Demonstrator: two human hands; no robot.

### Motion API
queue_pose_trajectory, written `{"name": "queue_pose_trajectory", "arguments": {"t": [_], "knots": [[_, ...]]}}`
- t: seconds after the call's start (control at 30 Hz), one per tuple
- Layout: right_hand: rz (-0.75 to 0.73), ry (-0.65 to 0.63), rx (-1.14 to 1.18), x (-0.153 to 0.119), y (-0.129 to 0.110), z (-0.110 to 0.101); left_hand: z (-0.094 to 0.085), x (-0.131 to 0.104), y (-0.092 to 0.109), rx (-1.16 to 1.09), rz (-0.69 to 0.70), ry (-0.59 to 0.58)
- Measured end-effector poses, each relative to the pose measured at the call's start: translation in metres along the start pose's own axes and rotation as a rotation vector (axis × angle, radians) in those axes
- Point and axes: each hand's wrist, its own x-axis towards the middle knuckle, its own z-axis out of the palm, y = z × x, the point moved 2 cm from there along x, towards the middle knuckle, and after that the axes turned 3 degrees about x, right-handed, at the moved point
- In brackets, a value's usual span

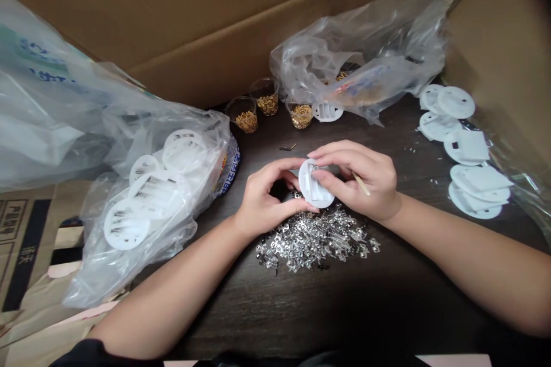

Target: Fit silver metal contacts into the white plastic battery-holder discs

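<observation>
1. One white disc point(316, 186) is in my hands, tilted, at the middle of the frame, above the heap of metal bits point(310, 243).
2. My left hand point(275, 192) grips its rim: the thumb is at the lower edge and the forefinger near the top, with a wide gap between them. The other fingers curl behind, partly hidden.
3. My right hand point(359, 180) has its thumb pressed to the disc's face by a small spring point(314, 167), one fingertip at the upper rim – a narrow opening. One thin stick point(360, 184) is tucked in this same hand, jutting out past the fingers.
4. The metal bits are too many to count. They lie loose on the dark table point(344, 315), lower centre.
5. Three clear cups point(246, 116) of brass bits stand at upper centre, with one more disc just beside the right-hand one.
6. Two small slim pieces point(287, 148) lie between the cups and my fingers.
7. Four discs show at the left bag point(99, 264); at least six lie in overlapping groups, right side of the frame.
8. Another clear bag point(387, 34) lies at upper right, against the cardboard point(193, 28).
</observation>
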Motion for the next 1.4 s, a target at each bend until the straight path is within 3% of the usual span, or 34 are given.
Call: {"name": "queue_pose_trajectory", "arguments": {"t": [1.4], "knots": [[0.041,-0.088,0.083,0.0016,0.0061,0.0004,-0.0019,0.002,0.0059,0.132,0.082,-0.042]]}}
